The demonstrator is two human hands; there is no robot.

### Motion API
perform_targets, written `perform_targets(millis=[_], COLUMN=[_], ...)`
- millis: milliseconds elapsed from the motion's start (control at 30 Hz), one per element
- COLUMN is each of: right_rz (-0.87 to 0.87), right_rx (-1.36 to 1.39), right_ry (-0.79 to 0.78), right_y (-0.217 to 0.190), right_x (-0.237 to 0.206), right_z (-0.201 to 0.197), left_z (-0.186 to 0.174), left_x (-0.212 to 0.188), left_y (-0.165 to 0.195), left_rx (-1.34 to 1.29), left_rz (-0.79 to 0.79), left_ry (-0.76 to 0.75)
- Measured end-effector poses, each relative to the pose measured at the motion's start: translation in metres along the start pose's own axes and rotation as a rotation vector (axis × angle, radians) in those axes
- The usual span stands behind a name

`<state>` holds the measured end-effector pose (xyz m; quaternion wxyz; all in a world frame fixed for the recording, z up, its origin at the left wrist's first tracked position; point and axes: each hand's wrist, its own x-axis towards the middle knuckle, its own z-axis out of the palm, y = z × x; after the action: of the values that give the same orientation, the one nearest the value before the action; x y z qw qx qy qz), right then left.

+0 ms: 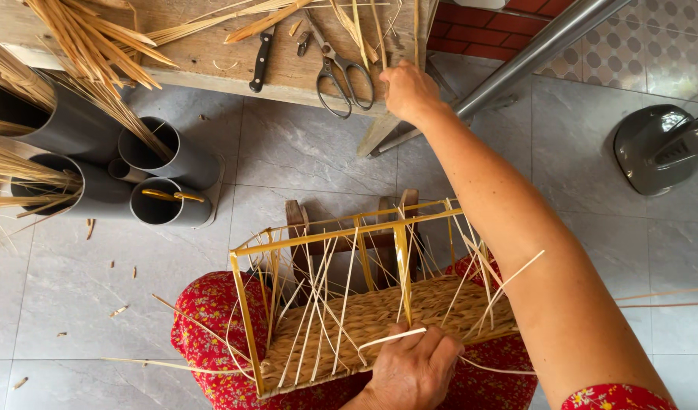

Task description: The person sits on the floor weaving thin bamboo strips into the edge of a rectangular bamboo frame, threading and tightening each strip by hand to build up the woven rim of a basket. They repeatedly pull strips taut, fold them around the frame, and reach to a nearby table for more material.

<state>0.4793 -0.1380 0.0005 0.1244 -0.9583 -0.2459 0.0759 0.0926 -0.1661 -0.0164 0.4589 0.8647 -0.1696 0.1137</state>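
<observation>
On the lap, the left hand (411, 370) pinches a pale cane strip (391, 337) against the half-woven basket (379, 315): base woven, side stakes bare. Right hand (407, 91), fingers closed, grips a strip (370, 34) on the desk (205, 57) beside scissors (340, 72).

One head-worn camera is looking steeply down from close above the person's lap, taking in the woven frame (364, 304) near the bottom, the floor (303, 159) beyond, and the table (212, 61) edge along the top.
</observation>
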Motion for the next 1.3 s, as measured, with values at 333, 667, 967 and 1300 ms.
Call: perform_targets(millis=[333, 667, 967, 1300], right_rz=[0.03, 0.12, 0.452, 0.452], right_rx=[0.513, 0.179, 0.477, 0.614], right_ry=[0.377, 0.44, 0.098, 0.201], right_y=[0.031, 0.06, 0.052, 0.041], right_x=[0.019, 0.019, 0.008, -0.03], right_z=[0.005, -0.001, -0.013, -0.07], left_z=[0.002, 0.007, 0.001, -0.009], left_x=[-0.002, -0.002, 0.004, 0.007], left_y=[-0.003, -0.005, 0.0, 0.006], left_rx=[-0.033, 0.005, -0.027, 0.077], left_rz=[0.019, 0.024, -0.013, 0.021], left_ry=[-0.059, -0.041, -0.038, 0.049])
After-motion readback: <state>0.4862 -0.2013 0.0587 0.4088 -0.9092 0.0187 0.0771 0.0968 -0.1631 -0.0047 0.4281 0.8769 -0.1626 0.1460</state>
